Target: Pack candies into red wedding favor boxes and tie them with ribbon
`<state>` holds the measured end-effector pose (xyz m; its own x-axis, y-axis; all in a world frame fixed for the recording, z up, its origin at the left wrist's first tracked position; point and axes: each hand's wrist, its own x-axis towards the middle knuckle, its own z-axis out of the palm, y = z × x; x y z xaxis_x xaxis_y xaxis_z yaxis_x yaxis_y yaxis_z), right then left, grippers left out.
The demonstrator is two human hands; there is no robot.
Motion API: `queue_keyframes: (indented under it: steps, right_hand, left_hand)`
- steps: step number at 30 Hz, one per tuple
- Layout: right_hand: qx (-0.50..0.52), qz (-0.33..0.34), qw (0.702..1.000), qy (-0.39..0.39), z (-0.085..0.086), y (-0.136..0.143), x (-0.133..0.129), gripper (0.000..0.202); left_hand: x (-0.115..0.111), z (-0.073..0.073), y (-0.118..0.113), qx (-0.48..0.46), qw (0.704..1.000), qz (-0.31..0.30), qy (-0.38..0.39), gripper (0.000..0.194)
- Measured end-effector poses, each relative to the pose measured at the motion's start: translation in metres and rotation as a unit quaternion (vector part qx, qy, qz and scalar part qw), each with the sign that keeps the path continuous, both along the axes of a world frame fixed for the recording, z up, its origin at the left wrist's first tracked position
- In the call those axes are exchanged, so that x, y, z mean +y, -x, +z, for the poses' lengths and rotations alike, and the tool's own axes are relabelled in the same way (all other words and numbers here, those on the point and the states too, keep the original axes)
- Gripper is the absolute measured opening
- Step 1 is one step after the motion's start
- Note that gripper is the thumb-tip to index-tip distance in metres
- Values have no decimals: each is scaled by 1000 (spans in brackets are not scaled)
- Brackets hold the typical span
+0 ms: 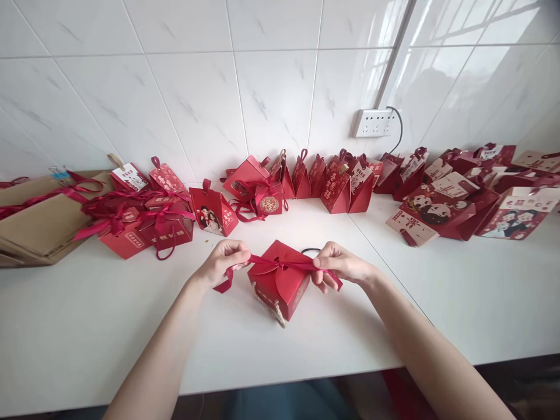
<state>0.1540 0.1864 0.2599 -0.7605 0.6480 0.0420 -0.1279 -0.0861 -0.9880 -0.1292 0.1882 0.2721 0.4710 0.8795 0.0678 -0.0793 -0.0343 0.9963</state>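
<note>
A red gift box (289, 291) stands on the white table before me, its petal-like top flaps folded together. Across its top runs a dark red ribbon (295, 265), crossed in the middle and stretched out to both sides. My left hand (225, 261) pinches one end of this ribbon left of the box, with a loose tail hanging below the fingers. On the other side, my right hand (339, 265) pinches the opposite end, its lower fingers slightly curled. A twisted cream rope handle (278, 315) hangs at the box's front.
Ribbon-tied red boxes (168, 228) and brown paper bags (44, 227) sit at the left. Small red boxes (301, 178) line the tiled wall. Several printed red boxes (441, 204) are heaped at the right. A power strip (374, 123) is on the wall.
</note>
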Motion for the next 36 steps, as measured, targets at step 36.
queue_keyframes:
  steps: [36]
  right_hand:
    - [-87, 36, 995, 30, -2, -2, 3, 43]
  left_hand:
    - [0, -10, 5, 46, 968, -194, 151, 40]
